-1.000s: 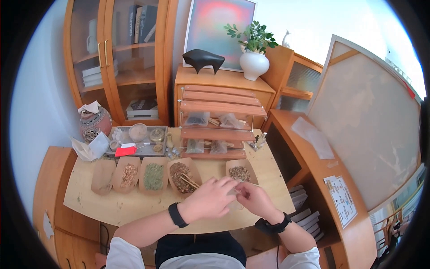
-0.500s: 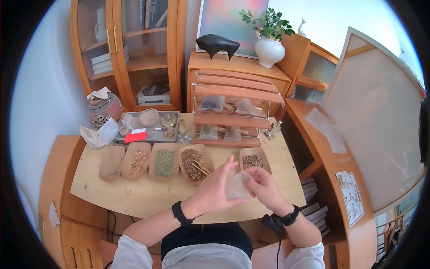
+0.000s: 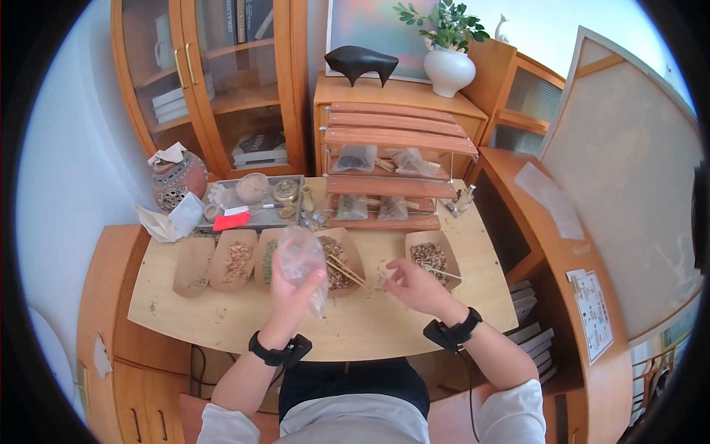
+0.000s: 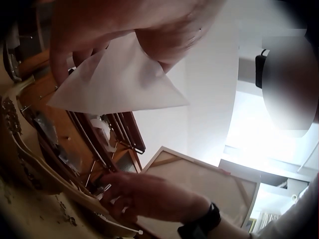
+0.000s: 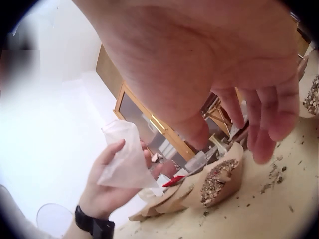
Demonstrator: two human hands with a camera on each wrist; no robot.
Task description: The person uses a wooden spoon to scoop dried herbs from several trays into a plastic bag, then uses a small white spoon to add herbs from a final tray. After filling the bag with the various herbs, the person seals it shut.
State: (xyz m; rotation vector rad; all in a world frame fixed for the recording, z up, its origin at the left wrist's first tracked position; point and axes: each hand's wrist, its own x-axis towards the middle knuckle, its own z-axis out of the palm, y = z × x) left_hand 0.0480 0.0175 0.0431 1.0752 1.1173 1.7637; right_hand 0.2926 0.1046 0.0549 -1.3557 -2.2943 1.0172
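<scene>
In the head view the left hand (image 3: 291, 297) holds a translucent pouch (image 3: 302, 255) upright, thumb across its front. The same pouch (image 5: 124, 159) shows in the right wrist view, gripped between thumb and fingers, and the pouch (image 4: 117, 82) hangs below the left palm in the left wrist view. The right hand (image 3: 423, 290) is over the table by a paper tray (image 3: 452, 280) of brown mixed bits, fingers loosely bent, holding nothing visible. A pale stick (image 3: 442, 272) lies across that tray. Wooden tongs (image 3: 347, 271) rest on another tray of brown bits (image 3: 336, 280).
Further left stand trays of green leaves (image 3: 268, 259), orange-brown pieces (image 3: 237, 260) and a few scraps (image 3: 194, 268). Behind them are a grey tray (image 3: 244, 196) of small jars, a patterned pot (image 3: 180, 181) and a wooden rack (image 3: 384, 181) with filled pouches. Crumbs dot the table.
The hands have parted: the left moved left with the pouch, and the right let go of it and moved right. The pale stick now shows on the right tray. The head view has shifted slightly.
</scene>
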